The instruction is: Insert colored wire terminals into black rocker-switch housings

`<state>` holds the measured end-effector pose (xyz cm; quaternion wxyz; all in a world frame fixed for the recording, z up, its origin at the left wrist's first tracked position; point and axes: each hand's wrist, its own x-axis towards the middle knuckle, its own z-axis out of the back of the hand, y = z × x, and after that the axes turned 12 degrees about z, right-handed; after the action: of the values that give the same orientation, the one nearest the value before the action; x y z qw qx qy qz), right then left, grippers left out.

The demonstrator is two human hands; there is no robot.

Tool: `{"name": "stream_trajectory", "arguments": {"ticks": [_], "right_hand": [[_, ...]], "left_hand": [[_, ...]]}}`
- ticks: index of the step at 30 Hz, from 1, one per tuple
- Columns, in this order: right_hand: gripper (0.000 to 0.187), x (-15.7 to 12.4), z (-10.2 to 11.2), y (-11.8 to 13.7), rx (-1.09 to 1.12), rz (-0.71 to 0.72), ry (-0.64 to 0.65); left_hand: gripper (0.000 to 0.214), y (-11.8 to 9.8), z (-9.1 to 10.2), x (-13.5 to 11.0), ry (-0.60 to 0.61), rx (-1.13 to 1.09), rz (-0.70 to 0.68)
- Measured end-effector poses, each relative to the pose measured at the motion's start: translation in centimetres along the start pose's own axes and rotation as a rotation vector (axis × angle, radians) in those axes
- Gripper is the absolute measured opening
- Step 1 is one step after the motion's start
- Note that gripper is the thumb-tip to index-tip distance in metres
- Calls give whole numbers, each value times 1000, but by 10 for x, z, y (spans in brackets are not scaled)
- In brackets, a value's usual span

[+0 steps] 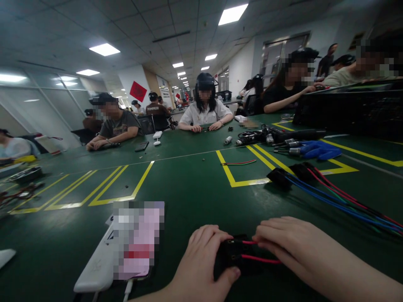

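Observation:
On the green table right before me is a black connector block [231, 253] with two red wires [260, 259] running out of its right side. My left hand [204, 256] is closed around the block's left side, thumb at the near edge and fingers over the far edge. The fingers of my right hand [280, 239] are pinched on the upper red wire, close to the block. The lower red wire passes beneath that hand. Part of the block is hidden by my left hand.
A white power bank [97, 260] and a phone [141, 239] with a cable lie left. Wire bundles with black connectors [280, 178], a blue glove [319, 149] and black tools [267, 136] lie right. Yellow tape [233, 183] marks the table [182, 188]. A person [206, 109] sits opposite; others sit around.

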<state>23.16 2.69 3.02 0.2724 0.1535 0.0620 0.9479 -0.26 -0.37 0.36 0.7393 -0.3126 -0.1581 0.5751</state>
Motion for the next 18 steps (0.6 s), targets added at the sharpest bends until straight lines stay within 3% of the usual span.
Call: {"name": "stream_trajectory", "arguments": {"ticks": [8,10,15,18], "right_hand": [[29,0,3,3,-157,194,-226],[27,0,2,1,-139,175,-192],[21,3,2,-1,-14,-19,50],[21,4,4,1,24,-68,102]], "left_hand": [[47,-2,0,1,0,-2,8],[48,-1,0,1,7,-1,16],[44,0,-1,0,9,0,21],[42,3,-1,-1,9,-5,12]]}}
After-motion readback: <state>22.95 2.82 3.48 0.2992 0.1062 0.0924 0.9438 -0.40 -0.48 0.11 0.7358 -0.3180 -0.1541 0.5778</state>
